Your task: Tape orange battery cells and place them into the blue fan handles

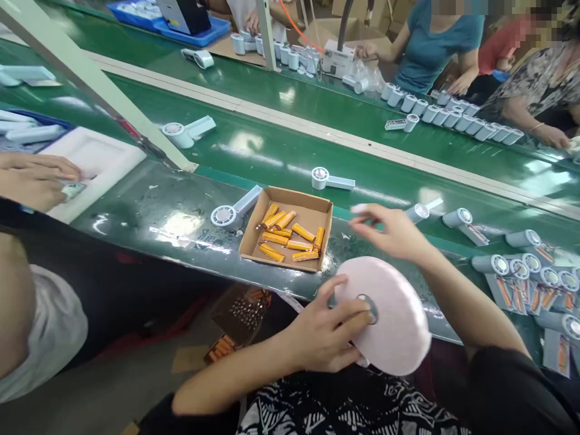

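A round white disc, like a roll, [394, 326] with a hole in its middle is gripped by my left hand [330, 326], whose fingers reach over the hole. My right hand [385, 229] is raised above the bench just behind the disc, thumb and index finger extended and apart, with something pale at the index fingertip that I cannot make out. Left of my right hand, a shallow cardboard box [286, 196] holds several orange cylindrical cells [274, 252]. A light blue fan-like part [225, 216] lies at the box's left side.
More fan-like parts lie on the green belt [272, 145], one [320, 177] behind the box. Several with orange cells crowd the right end [519, 269]. A metal post [90, 78] stands left. Another person's hands [36, 178] work at far left; more people sit across the belt.
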Demonstrator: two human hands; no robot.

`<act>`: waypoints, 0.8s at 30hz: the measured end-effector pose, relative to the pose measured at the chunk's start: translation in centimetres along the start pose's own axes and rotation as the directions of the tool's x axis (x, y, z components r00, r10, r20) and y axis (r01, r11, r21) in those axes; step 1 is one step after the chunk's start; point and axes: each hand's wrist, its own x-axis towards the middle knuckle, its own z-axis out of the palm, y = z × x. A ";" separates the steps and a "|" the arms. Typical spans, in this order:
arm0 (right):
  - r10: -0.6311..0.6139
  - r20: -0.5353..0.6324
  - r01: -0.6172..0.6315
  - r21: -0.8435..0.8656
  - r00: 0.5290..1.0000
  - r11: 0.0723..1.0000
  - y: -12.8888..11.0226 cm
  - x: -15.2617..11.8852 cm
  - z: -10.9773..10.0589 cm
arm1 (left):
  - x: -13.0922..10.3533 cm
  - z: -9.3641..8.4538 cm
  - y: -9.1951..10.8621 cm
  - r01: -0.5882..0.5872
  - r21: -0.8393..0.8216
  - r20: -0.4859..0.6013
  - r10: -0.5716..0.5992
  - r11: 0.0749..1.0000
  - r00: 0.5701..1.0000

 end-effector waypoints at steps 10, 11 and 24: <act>0.152 0.407 0.024 -0.396 0.901 0.918 -2.3 10.9 10.8 | -9.5 -3.6 -2.2 0.546 0.218 -0.437 -0.419 0.809 0.796; 0.111 0.349 -0.018 -0.259 0.931 0.966 -1.9 10.5 9.8 | -9.7 -4.0 -2.4 0.556 0.242 -0.445 -0.419 0.795 0.792; 0.381 -0.595 0.176 0.671 0.708 0.720 -3.6 -6.0 7.3 | -3.9 -1.8 -3.0 0.359 0.340 -0.308 -0.258 0.869 0.916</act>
